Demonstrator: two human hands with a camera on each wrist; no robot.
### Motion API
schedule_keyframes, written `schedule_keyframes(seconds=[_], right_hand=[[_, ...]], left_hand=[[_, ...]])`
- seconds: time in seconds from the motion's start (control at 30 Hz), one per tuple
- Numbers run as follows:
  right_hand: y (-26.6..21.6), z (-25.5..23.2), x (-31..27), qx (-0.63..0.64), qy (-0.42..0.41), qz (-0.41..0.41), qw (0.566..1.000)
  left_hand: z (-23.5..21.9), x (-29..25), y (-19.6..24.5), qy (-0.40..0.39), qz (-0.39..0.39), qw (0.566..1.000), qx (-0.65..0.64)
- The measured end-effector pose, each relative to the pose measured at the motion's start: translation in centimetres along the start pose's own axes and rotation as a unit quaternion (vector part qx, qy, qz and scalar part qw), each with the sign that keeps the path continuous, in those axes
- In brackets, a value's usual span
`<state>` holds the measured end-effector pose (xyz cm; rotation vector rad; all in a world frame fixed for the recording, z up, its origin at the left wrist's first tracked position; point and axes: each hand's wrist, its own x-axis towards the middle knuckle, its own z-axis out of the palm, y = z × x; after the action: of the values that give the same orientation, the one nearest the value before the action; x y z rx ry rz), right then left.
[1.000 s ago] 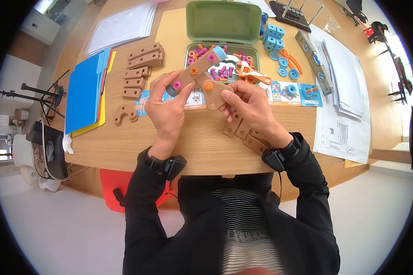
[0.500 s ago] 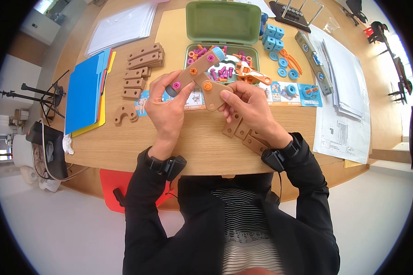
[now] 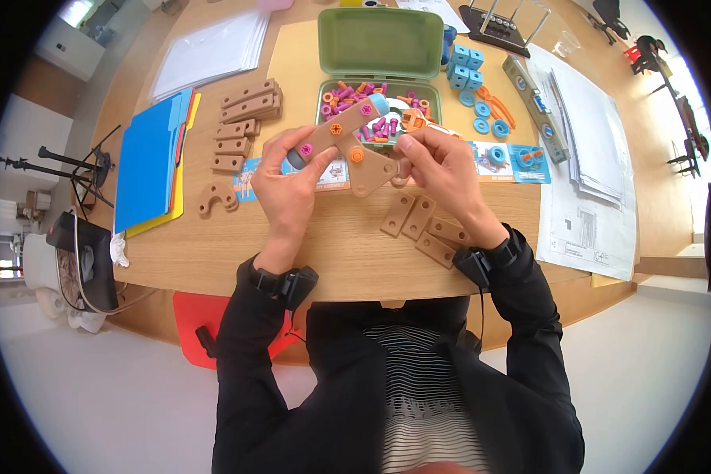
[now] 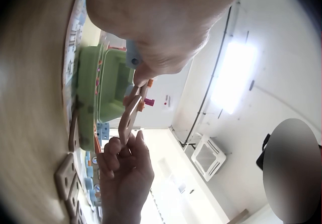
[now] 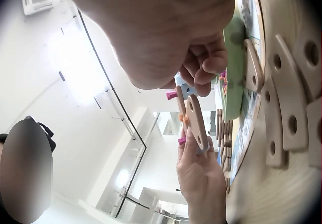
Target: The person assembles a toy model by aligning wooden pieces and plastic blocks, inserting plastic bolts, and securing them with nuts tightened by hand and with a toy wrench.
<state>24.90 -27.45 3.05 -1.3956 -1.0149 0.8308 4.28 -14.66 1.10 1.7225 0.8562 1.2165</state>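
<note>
In the head view, my left hand (image 3: 288, 189) grips the lower left end of a brown plank (image 3: 347, 121) that carries pink and orange bolts and a blue piece (image 3: 379, 103) at its upper end. A rounded brown plate (image 3: 369, 171) is joined to it by an orange bolt (image 3: 357, 155) and points down and right. Just beyond the plate's right corner is my right hand (image 3: 450, 174), its fingers loosely bent; a gap separates them from the plate (image 5: 196, 122) in the right wrist view, and nothing shows held there.
Behind the hands stands an open green box (image 3: 381, 43) of pink and orange bolts. Brown planks (image 3: 249, 101) lie at left, others (image 3: 417, 217) below my right hand. Blue blocks (image 3: 466, 67), a level (image 3: 536, 107) and papers (image 3: 588, 130) are at right, blue folders (image 3: 152, 158) far left.
My right hand has let go of the brown plate and moved slightly right, uncovering its right corner. My left hand keeps its grip. The head view has shifted slightly.
</note>
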Motion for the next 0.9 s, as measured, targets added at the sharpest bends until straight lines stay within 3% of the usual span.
schedule_keyframes(seconds=[0.1,0.23,0.33,0.4,0.57,0.63,0.73,0.8,0.9], right_hand=[[0.4,-1.1,0.3,-0.047,0.025,-0.051,0.997],[-0.1,-2.8,0.4,-0.068,0.006,-0.029,0.997],[-0.3,-3.7,0.4,-0.177,-0.04,-0.021,0.983],[-0.8,-4.0,0.3,-0.289,-0.098,-0.056,0.951],[-0.9,-4.4,-0.1,-0.318,-0.127,-0.048,0.938],[-0.8,-4.9,-0.1,-0.329,-0.139,-0.045,0.933],[-0.8,-5.7,0.0,-0.326,-0.203,-0.066,0.921],[-1.9,-6.1,-0.1,-0.354,-0.269,0.003,0.896],[-2.4,-6.1,0.0,-0.36,-0.301,0.029,0.882]], left_hand=[[-0.2,-0.1,0.1,-0.031,-0.029,0.999,-0.016],[-1.2,-0.8,-0.1,-0.088,-0.044,0.995,0.002],[-2.2,-1.4,-0.2,-0.126,-0.038,0.99,0.053],[-2.6,-1.7,-0.4,-0.133,-0.053,0.989,0.041],[-3.1,-1.6,-1.0,-0.163,-0.101,0.981,0.005],[-3.1,-1.6,-1.2,-0.183,-0.157,0.968,-0.064],[-3.3,-1.5,-2.4,-0.196,-0.156,0.966,-0.063],[-3.4,-1.5,-2.7,-0.191,-0.154,0.967,-0.066],[-3.4,-1.4,-2.8,-0.183,-0.154,0.969,-0.062]])
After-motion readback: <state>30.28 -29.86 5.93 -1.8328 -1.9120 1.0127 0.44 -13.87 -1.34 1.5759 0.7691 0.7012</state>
